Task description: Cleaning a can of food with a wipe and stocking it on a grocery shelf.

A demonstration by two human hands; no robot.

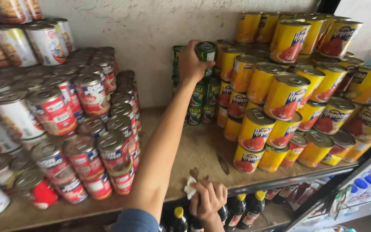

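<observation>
The left hand (190, 62) grasps a small green metal can (206, 51) atop the green stack at twelve o'clock, apparently mid-placing, needing a straight release, while the right hand (209, 199) is clenched on a white crumpled cloth (190, 187) at the wooden shelf (202, 150) edge.

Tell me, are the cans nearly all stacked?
Mostly. Red cans and yellow cans stand stacked on the shelf. The left hand grips a green can atop the short green stack. The right hand holds a cloth at the shelf edge. Bare wood remains mid-shelf.
</observation>
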